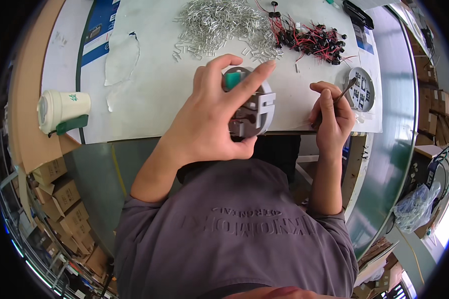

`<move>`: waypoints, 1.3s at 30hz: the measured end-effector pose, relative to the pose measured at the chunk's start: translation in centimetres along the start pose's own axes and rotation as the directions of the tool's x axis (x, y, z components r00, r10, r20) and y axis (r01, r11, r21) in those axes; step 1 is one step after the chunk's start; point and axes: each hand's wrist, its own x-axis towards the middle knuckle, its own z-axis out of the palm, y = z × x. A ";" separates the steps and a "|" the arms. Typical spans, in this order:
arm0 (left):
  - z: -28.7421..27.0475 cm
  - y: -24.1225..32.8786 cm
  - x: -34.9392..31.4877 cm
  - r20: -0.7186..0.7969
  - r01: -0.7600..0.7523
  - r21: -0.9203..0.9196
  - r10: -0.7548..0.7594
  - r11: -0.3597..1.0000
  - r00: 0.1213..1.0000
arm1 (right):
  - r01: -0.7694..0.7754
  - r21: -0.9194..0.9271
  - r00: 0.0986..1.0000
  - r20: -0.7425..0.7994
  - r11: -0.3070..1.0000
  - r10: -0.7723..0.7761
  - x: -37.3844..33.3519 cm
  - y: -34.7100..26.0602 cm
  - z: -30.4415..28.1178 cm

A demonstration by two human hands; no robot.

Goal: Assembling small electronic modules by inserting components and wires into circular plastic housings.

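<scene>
My left hand [209, 109] is wrapped around a round grey plastic housing [266, 107], held tilted above the table's near edge. A green piece [232, 79] shows inside it near my fingers, along with reddish-brown wire or parts that are partly hidden. My right hand [333, 117] is closed on a thin dark metal tool [345, 90], whose exact kind I cannot make out. The tool's tip points up and right, over or beside a round white dish [369, 104] with small black parts in it.
A heap of small clear or metallic pieces [219, 25] lies at the back middle. Beside it is a pile of black parts with red wires [312, 42]. A lidded cream cup [67, 107] stands at left. A black case [358, 15] lies back right. Cardboard boxes [67, 199] stand low left.
</scene>
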 end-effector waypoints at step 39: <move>3.5 -3.6 -0.3 -0.124 0.091 -0.119 -0.105 0.989 0.987 | 0.521 -0.397 0.568 0.822 0.756 0.040 3.8 -5.5 1.6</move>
